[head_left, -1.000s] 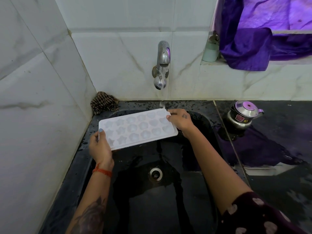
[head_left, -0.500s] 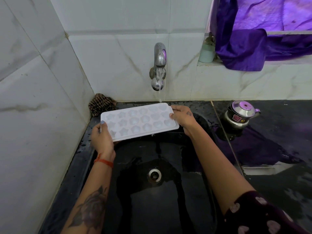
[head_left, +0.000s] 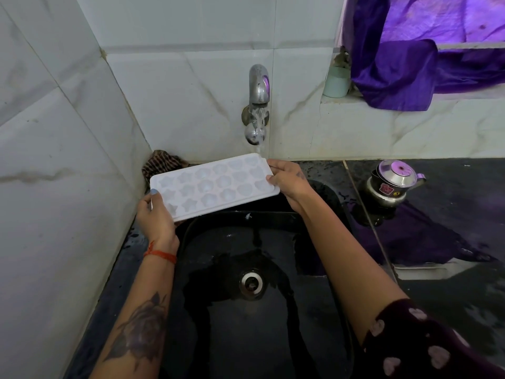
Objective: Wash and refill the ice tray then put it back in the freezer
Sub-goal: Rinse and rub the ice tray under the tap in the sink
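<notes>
**Tray held under the running tap**

Where the two marble-tiled walls [head_left: 68, 138] meet in the corner, a black sink [head_left: 273, 337] sits sunk into a dark, wet counter [head_left: 464, 214], its drain [head_left: 250, 283] near the middle of the basin. A purple cloth [head_left: 396, 72] hangs over the ledge at the upper right, with a pale green pot [head_left: 336, 84] just beside it on the same ledge.

Above the back of the sink, a white tray [head_left: 214, 184] is held in the air by both ends, tilted so the far right corner rides highest. Its moulds face up, star and round shapes in rows. The left hand [head_left: 155, 217] grips the near left end, thumb on top with a blue-painted nail, fingers closed underneath; a red thread circles that wrist. The right hand [head_left: 289, 181] pinches the far right end, thumb pressed onto the rim and the fingers wrapped below.

A chrome tap [head_left: 258, 99] juts from the back wall and water runs from it, the stream landing at the tray's far right corner, close to the right hand's fingertips. Whether any moulds have filled I can't quite make out; the plastic is too pale.

On the counter to the right stands a small steel pot [head_left: 393, 184] with a lid, well apart from the tray. A striped rag [head_left: 161, 165] is bunched in the corner behind the tray's left end.
</notes>
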